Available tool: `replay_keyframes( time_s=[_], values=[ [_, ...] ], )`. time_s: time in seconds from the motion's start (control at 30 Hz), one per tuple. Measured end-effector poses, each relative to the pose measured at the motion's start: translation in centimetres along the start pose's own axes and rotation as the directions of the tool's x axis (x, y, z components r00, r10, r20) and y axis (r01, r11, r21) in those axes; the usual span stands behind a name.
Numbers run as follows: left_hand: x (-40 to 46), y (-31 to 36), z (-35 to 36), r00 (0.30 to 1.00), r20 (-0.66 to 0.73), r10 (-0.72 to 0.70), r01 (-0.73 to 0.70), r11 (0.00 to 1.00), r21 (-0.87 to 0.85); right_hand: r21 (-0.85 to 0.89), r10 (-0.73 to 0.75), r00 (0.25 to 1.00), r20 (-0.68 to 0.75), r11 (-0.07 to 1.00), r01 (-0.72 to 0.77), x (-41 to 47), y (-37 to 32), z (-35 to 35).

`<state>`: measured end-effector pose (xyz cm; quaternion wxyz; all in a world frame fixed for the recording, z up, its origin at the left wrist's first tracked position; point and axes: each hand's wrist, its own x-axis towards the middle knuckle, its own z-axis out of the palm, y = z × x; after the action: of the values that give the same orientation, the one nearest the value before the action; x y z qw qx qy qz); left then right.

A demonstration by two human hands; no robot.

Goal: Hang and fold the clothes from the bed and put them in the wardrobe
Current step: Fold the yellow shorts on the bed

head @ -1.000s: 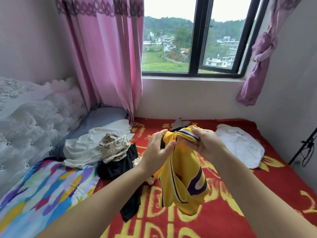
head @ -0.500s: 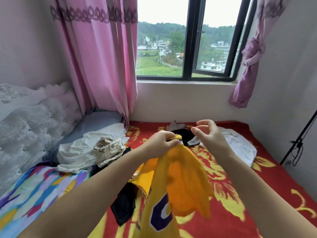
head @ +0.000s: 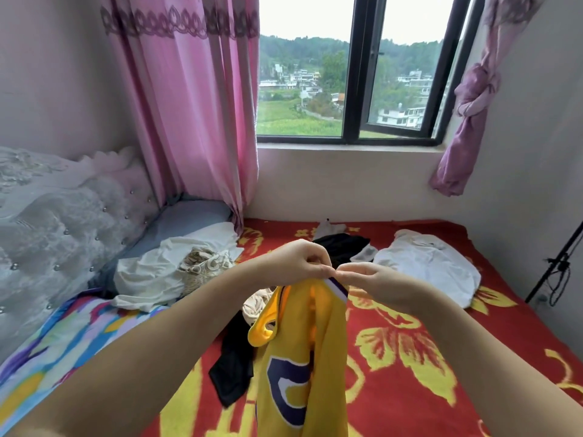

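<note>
My right hand [head: 383, 283] has closed in beside my left hand [head: 296, 263], and both now pinch the striped top edge of the yellow jersey [head: 303, 357] hanging over the near bed [head: 410, 373]. I judge I'm finding its shoulders; next I spread it flat. Left lies a white heap [head: 151, 275], a black garment [head: 233, 364] below, a white shirt [head: 432, 266] far right, crowding my folding space.

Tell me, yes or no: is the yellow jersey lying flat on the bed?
No. The yellow jersey hangs in the air, pinched at its top edge by the left hand and right hand above the bed.
</note>
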<state>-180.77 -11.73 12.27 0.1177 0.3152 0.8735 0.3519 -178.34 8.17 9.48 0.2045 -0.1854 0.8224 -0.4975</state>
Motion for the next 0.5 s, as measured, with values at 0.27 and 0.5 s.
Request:
replay_keyframes(
  time_s=[0.27,0.5],
  values=[
    [-1.0,-3.8,-2.2,0.979,0.037,-0.198,0.191,0.971,0.145,0.225,-0.109,0.925,-0.364,0.953,0.201,0.2,-1.1,-2.9],
    [-0.4,-6.0,-5.2,0.936,-0.216,-0.277,0.313,0.937,0.157,0.081,0.060,0.927,-0.371,0.996,-0.032,-0.5,1.4,-5.1]
  ],
)
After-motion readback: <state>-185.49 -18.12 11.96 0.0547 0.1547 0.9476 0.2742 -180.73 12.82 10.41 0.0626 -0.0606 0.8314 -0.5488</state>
